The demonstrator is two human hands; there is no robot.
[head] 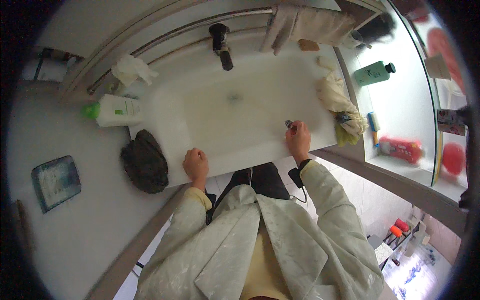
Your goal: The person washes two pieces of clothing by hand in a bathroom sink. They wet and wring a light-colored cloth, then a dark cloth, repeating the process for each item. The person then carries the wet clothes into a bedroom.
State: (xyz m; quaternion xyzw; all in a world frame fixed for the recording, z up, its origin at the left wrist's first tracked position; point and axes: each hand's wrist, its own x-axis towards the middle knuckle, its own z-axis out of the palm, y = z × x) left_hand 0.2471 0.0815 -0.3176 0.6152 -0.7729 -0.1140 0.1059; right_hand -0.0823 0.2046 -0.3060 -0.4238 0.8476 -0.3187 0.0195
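Before me is a white sink basin (pixel 210 112) with cloudy water or a pale film over its drain. My left hand (pixel 196 164) rests with curled fingers at the near left rim; nothing shows in it. At the near right part of the basin, my right hand (pixel 298 138) pinches a small dark patterned object (pixel 288 123), too small to name. A black faucet (pixel 222 47) stands at the far rim. Crumpled cream cloths (pixel 337 99) lie on the right rim, and beneath them is a yellow-green cloth (pixel 345 135).
On the left are a white bottle with a green cap (pixel 118 110), a dark fuzzy bundle (pixel 145 163) and a crumpled white tissue or bag (pixel 132 70). A towel (pixel 315 24) hangs on the far rail. The right shelf holds a green bottle (pixel 375 73), a brush (pixel 374 127) and a red package (pixel 401 149).
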